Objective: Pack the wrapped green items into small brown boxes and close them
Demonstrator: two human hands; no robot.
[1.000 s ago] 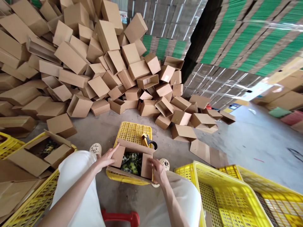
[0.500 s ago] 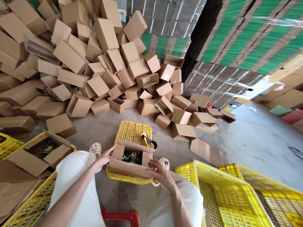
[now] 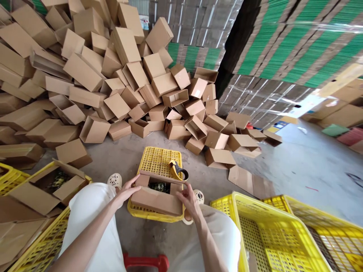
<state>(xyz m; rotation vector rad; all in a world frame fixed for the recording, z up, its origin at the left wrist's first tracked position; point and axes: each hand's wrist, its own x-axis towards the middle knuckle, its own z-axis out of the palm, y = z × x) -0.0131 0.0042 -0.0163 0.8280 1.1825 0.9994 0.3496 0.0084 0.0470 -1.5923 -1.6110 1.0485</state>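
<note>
A cardboard box (image 3: pixel 157 201) rests on an upturned yellow crate (image 3: pixel 159 158) between my knees. Its short end flaps are folded inward, and dark green packets (image 3: pixel 159 187) show through the gap. My left hand (image 3: pixel 126 191) grips the box's left end, fingers at the long flaps. At the right end, my right hand (image 3: pixel 187 197) has its fingers bent over the flap edges. Just behind the box, a yellow and black tape dispenser (image 3: pixel 177 169) lies on the crate.
Many cardboard boxes (image 3: pixel 85 71) are heaped ahead. An open box (image 3: pixel 61 181) sits on a yellow crate at the left. Large yellow crates (image 3: pixel 269 234) stand at the right. A red stool (image 3: pixel 146 261) is below me, and bundled cardboard stacks (image 3: pixel 283 41) rise behind.
The near long flap has tipped inward over the box, narrowing the opening. My left hand has moved slightly over the flap, and my right fingers have shifted up along the edges.
</note>
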